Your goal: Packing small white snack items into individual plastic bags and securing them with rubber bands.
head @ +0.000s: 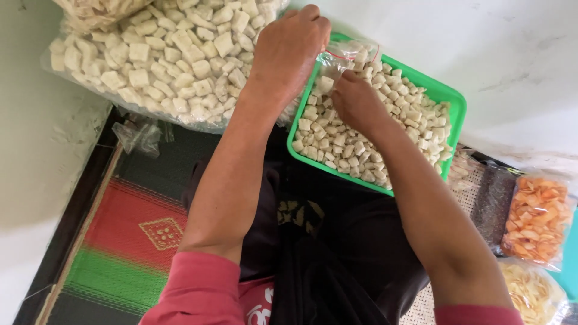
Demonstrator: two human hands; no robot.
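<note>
Fingers (313, 24) of both hands pinching one small clear bag (349, 51) over one green tray (456, 99).

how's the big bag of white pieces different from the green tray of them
The bag is clear plastic, heaped and far fuller; the tray is rigid, green and open-topped. The bag holds bigger pieces, the tray smaller. Both hands work over the tray, not the bag. Both hold pale cube-like pieces.

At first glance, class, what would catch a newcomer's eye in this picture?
The green tray heaped with pale square crackers, upper centre, where the left hand and right hand pinch a small clear bag. Upper left lies a big clear sack of the same crackers. At lower left, a striped mat shows red and green.
</note>
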